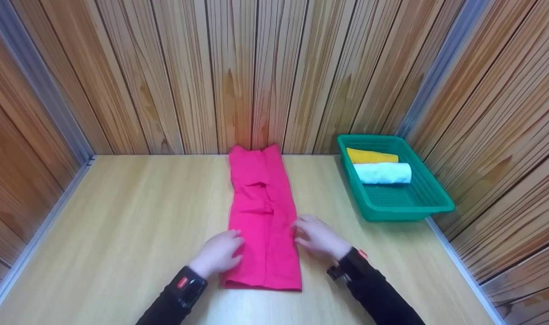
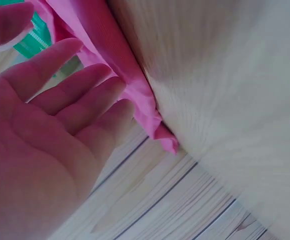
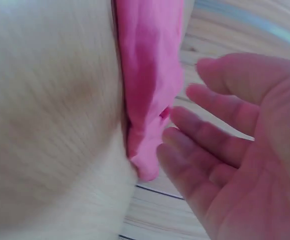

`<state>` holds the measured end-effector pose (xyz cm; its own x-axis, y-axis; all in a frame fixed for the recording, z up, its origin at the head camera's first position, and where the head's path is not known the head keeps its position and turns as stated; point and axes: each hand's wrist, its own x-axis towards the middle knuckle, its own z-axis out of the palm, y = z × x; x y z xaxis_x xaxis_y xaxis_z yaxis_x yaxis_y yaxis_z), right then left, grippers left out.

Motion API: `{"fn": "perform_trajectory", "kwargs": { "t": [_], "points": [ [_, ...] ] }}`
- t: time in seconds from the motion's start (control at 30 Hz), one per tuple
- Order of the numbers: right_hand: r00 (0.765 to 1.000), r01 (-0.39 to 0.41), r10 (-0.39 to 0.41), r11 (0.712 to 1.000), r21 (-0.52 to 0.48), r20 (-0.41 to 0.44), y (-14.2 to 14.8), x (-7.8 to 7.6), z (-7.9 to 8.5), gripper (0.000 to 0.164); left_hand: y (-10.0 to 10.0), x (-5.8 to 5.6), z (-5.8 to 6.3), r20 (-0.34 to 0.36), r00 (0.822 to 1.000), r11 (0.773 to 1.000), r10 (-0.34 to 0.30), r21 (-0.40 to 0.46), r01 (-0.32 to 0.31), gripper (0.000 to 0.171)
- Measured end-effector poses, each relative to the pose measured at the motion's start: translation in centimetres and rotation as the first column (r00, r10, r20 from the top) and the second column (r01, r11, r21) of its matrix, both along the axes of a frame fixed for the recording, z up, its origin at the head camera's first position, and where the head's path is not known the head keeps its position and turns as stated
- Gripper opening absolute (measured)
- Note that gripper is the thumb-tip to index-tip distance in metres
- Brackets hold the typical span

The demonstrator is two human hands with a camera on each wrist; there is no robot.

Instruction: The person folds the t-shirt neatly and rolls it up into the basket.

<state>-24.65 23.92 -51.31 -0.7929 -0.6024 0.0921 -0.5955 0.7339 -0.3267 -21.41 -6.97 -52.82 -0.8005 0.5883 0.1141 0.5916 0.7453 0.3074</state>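
A bright pink cloth (image 1: 256,253), folded into a long narrow strip, lies on the table with its far end against the back wall. Folds and a small gap show along its middle. My left hand (image 1: 218,253) is at its left edge near the front, fingers loosely extended over the border. On the opposite side my right hand (image 1: 318,235) has its fingertips right at the right edge, fingers slightly bent. In the left wrist view the palm and spread fingers (image 2: 92,95) show with nothing held. The right wrist view likewise shows relaxed fingers (image 3: 200,130) beside the pink cloth (image 3: 150,65).
A green plastic basket (image 1: 396,210) stands at the back right of the wooden table (image 1: 143,225). In it lie a yellow folded cloth (image 1: 371,156) and a white rolled cloth (image 1: 383,173). Wood-panelled walls (image 1: 231,76) enclose the back and both sides.
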Motion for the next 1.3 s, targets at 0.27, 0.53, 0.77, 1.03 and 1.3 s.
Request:
{"fn": "perform_trajectory", "kwargs": {
  "t": [0.27, 0.53, 0.77, 1.03, 1.3],
  "points": [
    [0.99, -0.136, 0.138, 0.988, 0.075, -0.021, 0.4, 4.0, -0.1, 0.019, -1.7, 3.3, 0.0, -0.048, 0.993, 0.994, -0.103, 0.03, 0.105, 0.025],
    [0.948, -0.276, 0.285, 0.958, 0.077, -0.143, 0.1, 6.5, -1.2, 0.017, -2.6, 5.3, -0.1, -0.113, 0.977, 0.978, -0.179, 0.085, 0.189, 0.01],
    [0.939, -0.309, 0.317, 0.948, 0.082, -0.133, 0.4, 7.4, -1.8, 0.019, -3.6, 5.5, -0.1, -0.074, 0.98, 0.977, -0.182, 0.097, 0.189, 0.01],
    [0.939, -0.319, 0.327, 0.944, 0.081, -0.108, 0.5, 7.7, -2.0, 0.021, -4.3, 5.6, -0.3, -0.038, 0.985, 0.981, -0.166, 0.091, 0.169, 0.013],
    [0.94, -0.307, 0.318, 0.947, 0.1, -0.122, 0.7, 8.0, -2.0, 0.021, -4.0, 5.5, -0.5, -0.049, 0.982, 0.981, -0.181, 0.056, 0.184, 0.012]
  ]
}}
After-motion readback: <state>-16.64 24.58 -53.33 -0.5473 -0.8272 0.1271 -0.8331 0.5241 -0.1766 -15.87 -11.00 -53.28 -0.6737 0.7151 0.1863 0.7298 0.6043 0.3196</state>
